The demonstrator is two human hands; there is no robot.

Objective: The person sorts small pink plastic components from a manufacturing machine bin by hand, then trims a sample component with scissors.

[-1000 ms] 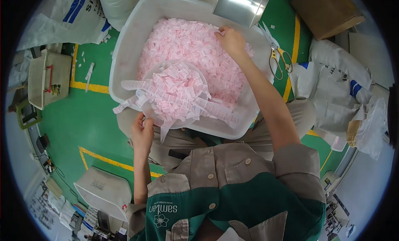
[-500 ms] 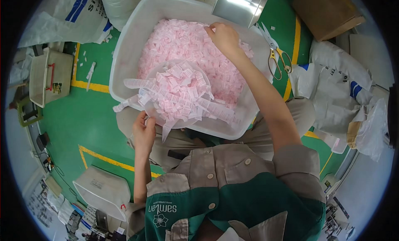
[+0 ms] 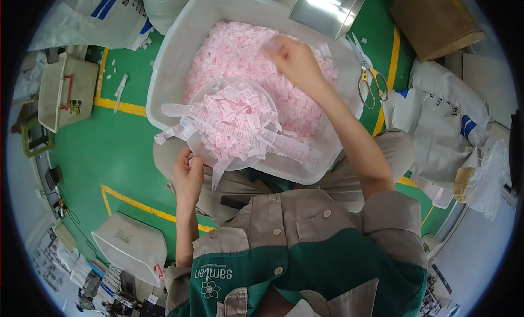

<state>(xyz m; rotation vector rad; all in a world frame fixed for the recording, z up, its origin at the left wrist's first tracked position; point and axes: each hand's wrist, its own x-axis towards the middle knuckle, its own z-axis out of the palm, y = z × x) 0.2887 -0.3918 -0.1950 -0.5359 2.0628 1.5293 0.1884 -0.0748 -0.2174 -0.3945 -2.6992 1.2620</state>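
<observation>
Step in hand, I'd say: hand-picking thru small pink printed pcs, w/ the bowl (image 3: 243,164) kept within reach. White tub (image 3: 159,90) carries a wide pile (image 3: 229,46) of them, spread from its far edge down to the nr right corner. Bowl sits at tub's near edge, left of mid., partly overhanging it; can't tell if it's resting or held up. It's heaped w/ similar pcs (image 3: 232,112), plus long uncut strips, e.g. one strip (image 3: 292,147) lying twd tub's nr right corner.

L hand (image 3: 188,176): thumb & fingertips pinched on bowl's nr left rim, just outside tub's near edge. R hand (image 3: 297,64): over the pile, twd tub's far right corner, fingers curled & blurred; can't tell if it's grasping a pc or nothing.

Next move prob. calls for a light R fingertip pinch & a firm L hold, b/c the bowl's full and could spill. Scissors (image 3: 370,79) lie by tub's right edge, neither hand on them.
</observation>
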